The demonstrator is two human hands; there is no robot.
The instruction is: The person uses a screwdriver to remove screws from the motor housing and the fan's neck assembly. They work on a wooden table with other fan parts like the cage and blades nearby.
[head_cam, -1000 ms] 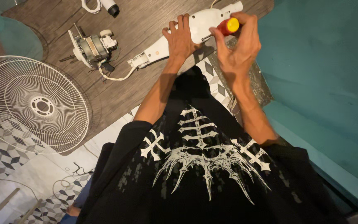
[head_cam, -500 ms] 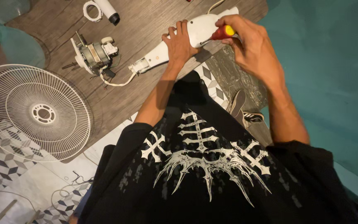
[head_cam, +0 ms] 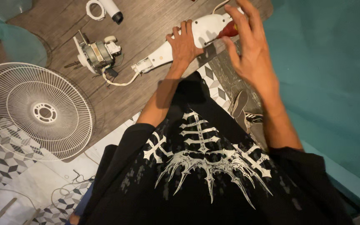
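Fingers of the left hand [head_cam: 184,45] press flat on the white fan housing [head_cam: 188,39], which lies on the wooden counter [head_cam: 138,16]. Right hand [head_cam: 246,50] is spread open, fingers loose around the red screwdriver [head_cam: 226,31] whose tip touches the housing. Fan motor [head_cam: 96,54] sits left of the housing, joined by a white cable; the fan grille [head_cam: 34,110] lies further left.
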